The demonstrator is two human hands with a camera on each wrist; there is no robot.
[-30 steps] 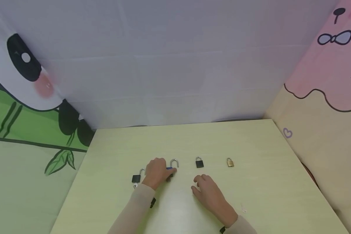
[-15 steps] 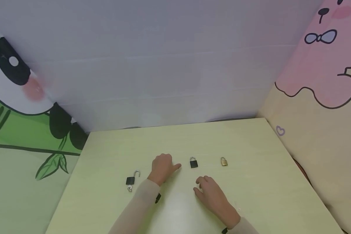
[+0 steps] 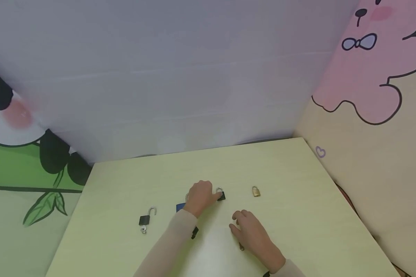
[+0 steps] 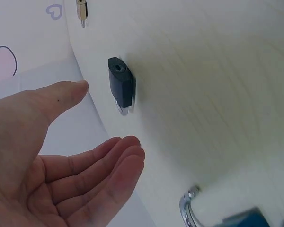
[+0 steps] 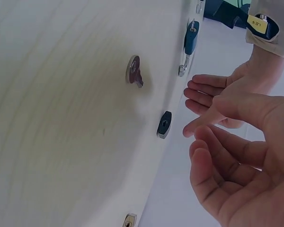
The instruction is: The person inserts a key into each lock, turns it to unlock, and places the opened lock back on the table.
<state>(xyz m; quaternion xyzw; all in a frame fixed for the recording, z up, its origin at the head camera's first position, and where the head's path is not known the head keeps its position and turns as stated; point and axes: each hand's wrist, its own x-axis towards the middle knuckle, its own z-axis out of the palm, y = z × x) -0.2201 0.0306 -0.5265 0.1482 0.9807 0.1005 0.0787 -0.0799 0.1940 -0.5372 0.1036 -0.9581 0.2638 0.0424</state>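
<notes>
Closed black padlock [image 4: 120, 85] lies just right of my left hand [image 3: 200, 197], thumb and fingers spread; my right hand [image 3: 251, 231] (loosely curved, I see) hovers near a key [image 5: 136, 76] on the table [image 3: 280, 165].

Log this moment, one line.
left hand: near, not touching, closed black rectangular metal padlock | right hand: holding nothing | blue rectangular metal padlock: open

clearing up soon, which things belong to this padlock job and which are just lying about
Likely in the job: open black padlock, blue padlock, closed black padlock, brass padlock, loose key

Apparently just decoration: purple heart, pink figure, green leaf
</notes>
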